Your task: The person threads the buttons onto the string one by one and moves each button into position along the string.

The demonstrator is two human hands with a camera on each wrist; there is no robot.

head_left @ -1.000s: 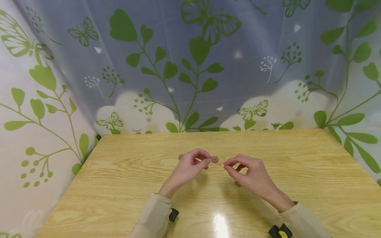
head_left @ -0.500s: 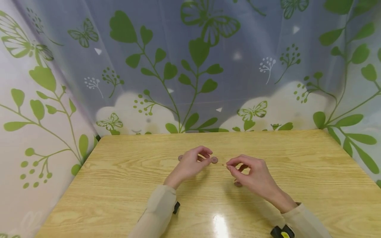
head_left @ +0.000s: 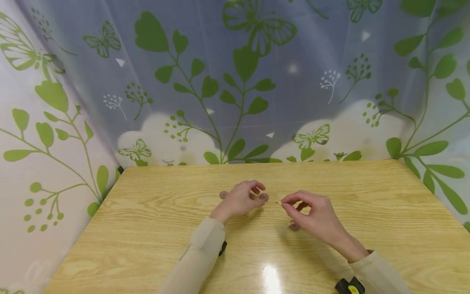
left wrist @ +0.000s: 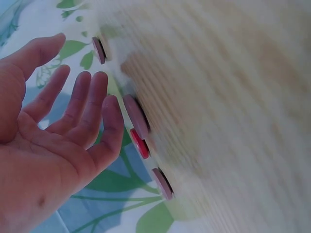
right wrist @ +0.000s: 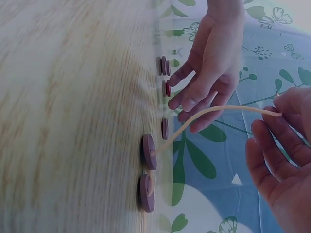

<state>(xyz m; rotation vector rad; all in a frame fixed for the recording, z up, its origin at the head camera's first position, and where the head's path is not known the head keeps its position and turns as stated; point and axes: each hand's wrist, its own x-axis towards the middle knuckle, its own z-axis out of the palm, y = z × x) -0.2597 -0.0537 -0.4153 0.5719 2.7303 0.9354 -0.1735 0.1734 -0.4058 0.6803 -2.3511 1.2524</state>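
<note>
My right hand (head_left: 315,214) pinches the end of a thin pale-orange cord (right wrist: 214,108) between thumb and forefinger. That cord runs down through a brown button (right wrist: 149,152) and reaches another brown button (right wrist: 146,193) close behind it. In the head view the strung buttons (head_left: 293,225) are partly covered by the right hand. My left hand (head_left: 240,200) hovers over the table with its fingers loosely spread, holding nothing. Near its fingertips lie a brown button (head_left: 264,197) and, in the left wrist view, a red button (left wrist: 139,143). A further brown button (head_left: 223,195) lies left of the hand.
The wooden table (head_left: 154,228) spreads beneath both hands. A patterned cloth (head_left: 198,81) with leaves and butterflies hangs along the far edge and the sides. Black straps with cameras (head_left: 350,286) sit on the sleeves.
My left hand's thumb and fingers have parted from their pinch beside the cord's tip, and the hand has shifted slightly right. My right hand drew a little right, still pinching the cord.
</note>
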